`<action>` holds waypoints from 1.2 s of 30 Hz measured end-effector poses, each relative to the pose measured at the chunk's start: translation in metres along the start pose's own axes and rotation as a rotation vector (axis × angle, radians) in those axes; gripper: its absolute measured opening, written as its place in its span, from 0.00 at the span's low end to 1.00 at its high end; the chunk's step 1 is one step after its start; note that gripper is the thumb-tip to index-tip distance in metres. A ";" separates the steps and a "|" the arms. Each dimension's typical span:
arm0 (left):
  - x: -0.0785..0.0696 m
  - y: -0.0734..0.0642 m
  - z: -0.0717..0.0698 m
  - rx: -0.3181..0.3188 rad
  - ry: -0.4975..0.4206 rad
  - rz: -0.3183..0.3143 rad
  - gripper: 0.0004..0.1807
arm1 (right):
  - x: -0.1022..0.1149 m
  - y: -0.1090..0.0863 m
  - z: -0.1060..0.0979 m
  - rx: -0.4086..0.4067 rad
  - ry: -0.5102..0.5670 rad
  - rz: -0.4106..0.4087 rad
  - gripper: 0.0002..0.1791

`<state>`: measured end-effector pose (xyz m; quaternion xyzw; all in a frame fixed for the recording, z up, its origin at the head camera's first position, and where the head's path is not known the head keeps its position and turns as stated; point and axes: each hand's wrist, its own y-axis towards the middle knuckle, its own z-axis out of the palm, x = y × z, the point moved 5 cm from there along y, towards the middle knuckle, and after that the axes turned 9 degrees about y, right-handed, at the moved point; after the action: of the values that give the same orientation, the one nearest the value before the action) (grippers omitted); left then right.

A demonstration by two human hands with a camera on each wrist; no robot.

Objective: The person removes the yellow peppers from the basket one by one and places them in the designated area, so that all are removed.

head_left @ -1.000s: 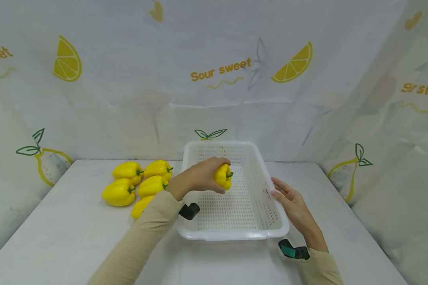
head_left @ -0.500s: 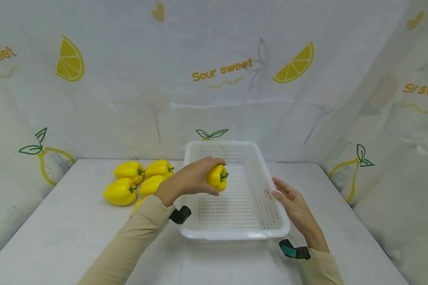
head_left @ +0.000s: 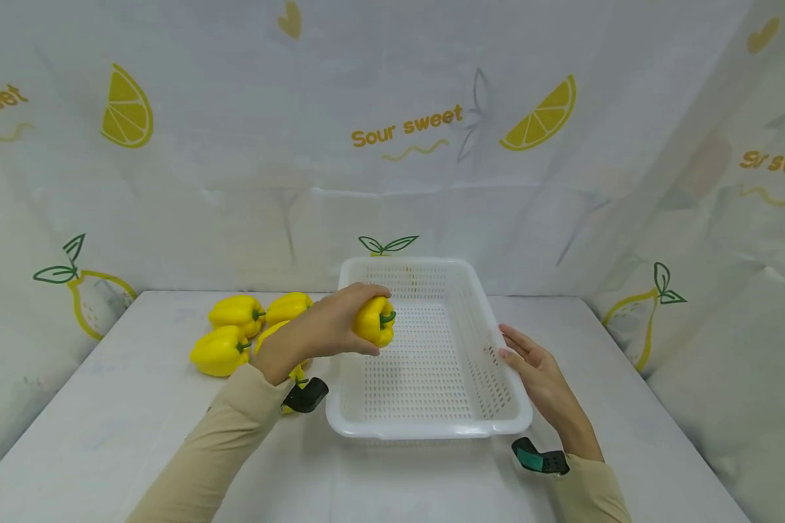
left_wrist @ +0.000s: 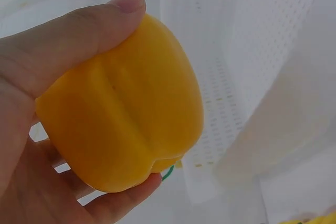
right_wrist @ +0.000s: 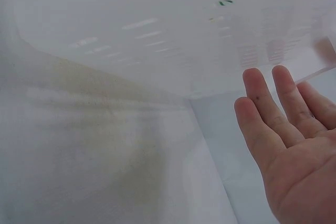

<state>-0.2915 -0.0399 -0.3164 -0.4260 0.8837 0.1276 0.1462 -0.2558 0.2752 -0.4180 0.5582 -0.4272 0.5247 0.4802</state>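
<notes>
My left hand (head_left: 323, 323) grips a yellow bell pepper (head_left: 376, 322) over the left side of a white perforated plastic basket (head_left: 432, 430). In the left wrist view, the thumb lies across the upper side of the bell pepper (left_wrist: 142, 108) and the fingers wrap beneath it; a bit of green stem pokes out below. My right hand (head_left: 543, 381) is at the basket's right side, its thumb by the rim. Its fingers (right_wrist: 286, 100) extend straight beside the basket wall in the right wrist view. Inside the basket only bare mesh shows.
Several more yellow bell peppers (head_left: 219, 351) lie grouped on the white table (head_left: 118, 421) left of the basket, some partly hidden by my left hand and wrist. A white printed curtain (head_left: 255, 218) hangs behind the table and along both sides.
My left hand has moved left with the bell pepper, from over the middle of the basket to its left side. The right hand and basket hold their places.
</notes>
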 end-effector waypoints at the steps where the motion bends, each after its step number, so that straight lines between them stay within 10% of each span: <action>1: 0.002 -0.002 -0.001 0.003 -0.004 -0.005 0.43 | 0.000 0.000 0.000 -0.001 -0.001 0.000 0.36; 36: 0.050 -0.059 -0.027 -0.048 -0.046 -0.115 0.44 | -0.002 0.000 -0.001 -0.008 0.016 0.015 0.36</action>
<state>-0.2787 -0.1208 -0.3159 -0.4766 0.8508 0.1498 0.1632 -0.2561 0.2757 -0.4196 0.5489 -0.4297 0.5311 0.4816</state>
